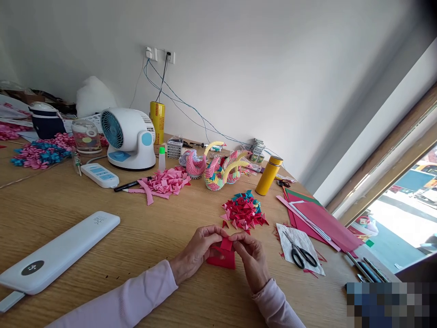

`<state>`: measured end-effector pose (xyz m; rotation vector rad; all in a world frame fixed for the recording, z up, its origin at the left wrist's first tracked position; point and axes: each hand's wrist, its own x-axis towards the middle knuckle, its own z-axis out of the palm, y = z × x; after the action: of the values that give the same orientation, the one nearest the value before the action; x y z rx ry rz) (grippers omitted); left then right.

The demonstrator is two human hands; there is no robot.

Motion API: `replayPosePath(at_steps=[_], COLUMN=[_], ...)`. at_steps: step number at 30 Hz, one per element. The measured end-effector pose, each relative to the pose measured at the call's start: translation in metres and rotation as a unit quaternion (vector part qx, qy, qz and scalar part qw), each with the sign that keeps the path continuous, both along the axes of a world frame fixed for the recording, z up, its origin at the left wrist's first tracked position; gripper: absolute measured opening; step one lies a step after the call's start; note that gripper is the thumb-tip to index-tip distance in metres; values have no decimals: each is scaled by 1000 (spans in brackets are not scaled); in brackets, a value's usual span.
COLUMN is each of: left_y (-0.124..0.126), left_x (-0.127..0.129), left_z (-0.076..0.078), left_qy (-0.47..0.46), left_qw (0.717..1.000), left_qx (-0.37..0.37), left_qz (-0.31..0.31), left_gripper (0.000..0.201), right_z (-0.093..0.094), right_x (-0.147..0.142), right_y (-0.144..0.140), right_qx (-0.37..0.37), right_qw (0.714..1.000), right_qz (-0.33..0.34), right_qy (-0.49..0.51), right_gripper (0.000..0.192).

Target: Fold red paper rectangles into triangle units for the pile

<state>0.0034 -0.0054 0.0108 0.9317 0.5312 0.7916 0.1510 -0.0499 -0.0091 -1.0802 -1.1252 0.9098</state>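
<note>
The left hand point(195, 253) and right hand point(251, 256) pinch the red paper slip point(226, 243) at its upper edge, above another red paper piece point(222, 261) on the near-middle wooden table point(150, 232); I'd align edges before pressing any crease.

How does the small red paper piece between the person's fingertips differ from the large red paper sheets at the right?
Size: the small red paper piece is far smaller than the large red paper sheets.
Support: left hand and right hand hold the piece; the sheets lie on the brown wooden table.
Place: the piece is left of the black-handled scissors; the sheets lie beyond them.
Both are reddish paper.
</note>
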Motion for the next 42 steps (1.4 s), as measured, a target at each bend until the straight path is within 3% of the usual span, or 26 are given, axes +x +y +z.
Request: replayPosePath(at_steps=[6, 12, 14, 16, 19, 22, 24, 35, 42], left_y=[2, 3, 1, 0, -2, -3, -3, -4, -6], left_x=[-3, -4, -4, -4, -4, -3, -3, -2, 0], left_z=[-1, -2, -2, -2, 0, 2, 0, -4, -6], left_qy=[-19, -47, -38, -19, 30, 105, 136, 87, 88], left_qw=[999, 983, 980, 986, 997, 980, 965, 966, 961], left_qx=[-31, -148, -152, -112, 20, 167, 223, 243, 262], left_qz=[-23, -101, -123, -125, -66, 2, 21, 14, 25], left_gripper=[18, 17, 16, 15, 28, 33, 32, 25, 24], right_z=[8, 15, 13, 10, 7, 6, 6, 8, 7], right_x=[2, 7, 10, 12, 15, 15, 13, 11, 11], right_y=[-7, -8, -7, -6, -5, -6, -7, -9, -11], right_qx=[9, 57, 55, 41, 17, 13, 17, -2, 31], right_qw=[999, 993, 993, 994, 997, 997, 996, 998, 997], right_qz=[18, 57, 61, 58, 37, 29, 33, 55, 26], right_qy=[-44, -87, -86, -78, -66, -69, -78, -12, -58], right_gripper=[21, 18, 16, 16, 18, 20, 19, 15, 13])
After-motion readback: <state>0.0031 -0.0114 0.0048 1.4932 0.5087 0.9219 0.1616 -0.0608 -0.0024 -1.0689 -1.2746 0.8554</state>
